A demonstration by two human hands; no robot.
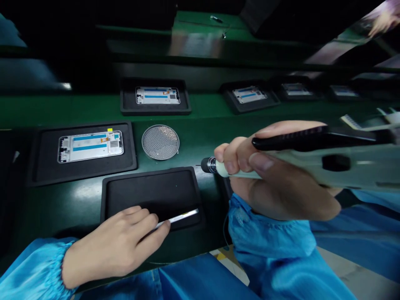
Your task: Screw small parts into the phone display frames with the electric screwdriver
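Observation:
My left hand [121, 241] is closed on a thin silver phone frame [183, 216], which stands tilted nearly edge-on at the near side of a black tray [146, 187]. Its face is turned out of sight. Wrapped in my right hand [271, 187] is a pale electric screwdriver [362, 164] with a black lever. Its bit points left, above the bench just right of that tray and apart from the phone frame. Behind the tray lies a round metal screw dish [160, 143] with many small holes and coppery screws at its far right.
Left of the dish, another black tray [129, 154] holds a phone frame [90, 146] with blue strips and a yellow tab. Several similar trays line the green bench [206, 100] behind. At the upper right is another person's blurred hand [383, 23].

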